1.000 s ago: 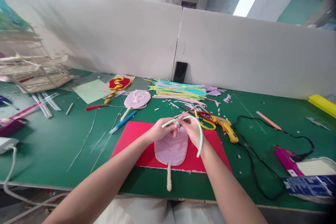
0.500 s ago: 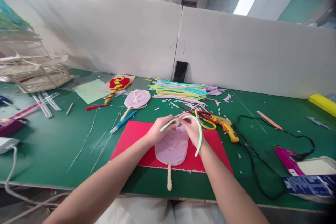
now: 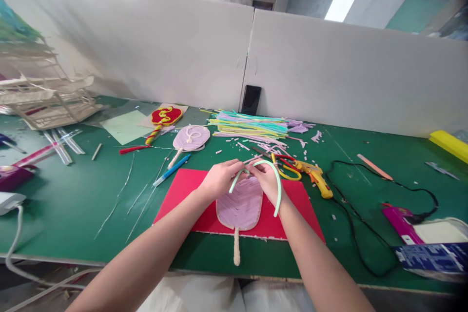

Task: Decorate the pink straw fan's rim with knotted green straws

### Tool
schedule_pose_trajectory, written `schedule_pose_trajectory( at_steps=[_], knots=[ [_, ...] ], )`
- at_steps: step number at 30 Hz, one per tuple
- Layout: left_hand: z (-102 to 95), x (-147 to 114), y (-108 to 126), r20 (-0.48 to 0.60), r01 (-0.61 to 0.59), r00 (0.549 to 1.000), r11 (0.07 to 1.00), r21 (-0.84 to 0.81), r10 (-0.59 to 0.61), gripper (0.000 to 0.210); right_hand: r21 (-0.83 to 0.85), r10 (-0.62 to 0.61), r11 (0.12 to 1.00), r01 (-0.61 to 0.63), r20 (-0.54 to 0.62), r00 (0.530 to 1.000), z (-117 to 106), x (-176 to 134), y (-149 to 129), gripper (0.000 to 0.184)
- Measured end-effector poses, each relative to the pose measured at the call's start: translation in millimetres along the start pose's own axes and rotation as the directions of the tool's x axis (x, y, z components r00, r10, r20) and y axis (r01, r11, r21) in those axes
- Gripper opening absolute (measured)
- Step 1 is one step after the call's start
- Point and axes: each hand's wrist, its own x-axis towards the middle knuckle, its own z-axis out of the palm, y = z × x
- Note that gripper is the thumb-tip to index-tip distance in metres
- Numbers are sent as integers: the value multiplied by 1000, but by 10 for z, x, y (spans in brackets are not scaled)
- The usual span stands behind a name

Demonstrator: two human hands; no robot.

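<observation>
A mint green pipe cleaner (image 3: 277,183) is pinched between the fingers of my left hand (image 3: 220,179) and my right hand (image 3: 266,179). Its long curved end hangs over my right wrist, while a short end bends down by my left fingers. Both hands meet above the top of a lilac fan (image 3: 239,207) with a pale edge. That fan lies on a red board (image 3: 292,212), and its cream handle (image 3: 236,248) points towards me past the board's near edge. My fingers hide the fan's top and the middle of the pipe cleaner.
Behind my hands lie a heap of coloured pipe cleaners (image 3: 252,124), scissors (image 3: 290,173) and a yellow glue gun (image 3: 318,180) with a black cord. Left are a second lilac fan (image 3: 192,137), a red fan (image 3: 166,115) and a blue pen (image 3: 171,170). A phone (image 3: 251,100) leans on the partition.
The short end of the green pipe cleaner has bent further down beside my left fingers. My left hand has shifted slightly; the fan and board look the same.
</observation>
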Motion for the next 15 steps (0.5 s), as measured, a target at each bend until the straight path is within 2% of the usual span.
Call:
schedule_pose_trajectory(
  at_steps=[8, 15],
  knots=[
    [39, 10, -14, -41, -24, 999, 992, 125, 30, 29, 3, 8, 1000, -8, -27, 1000, 1, -27, -51, 28],
    [15, 12, -9, -49, -38, 998, 985, 166, 46, 29, 51, 51, 997, -52, 16, 999, 31, -52, -104, 26]
  ],
)
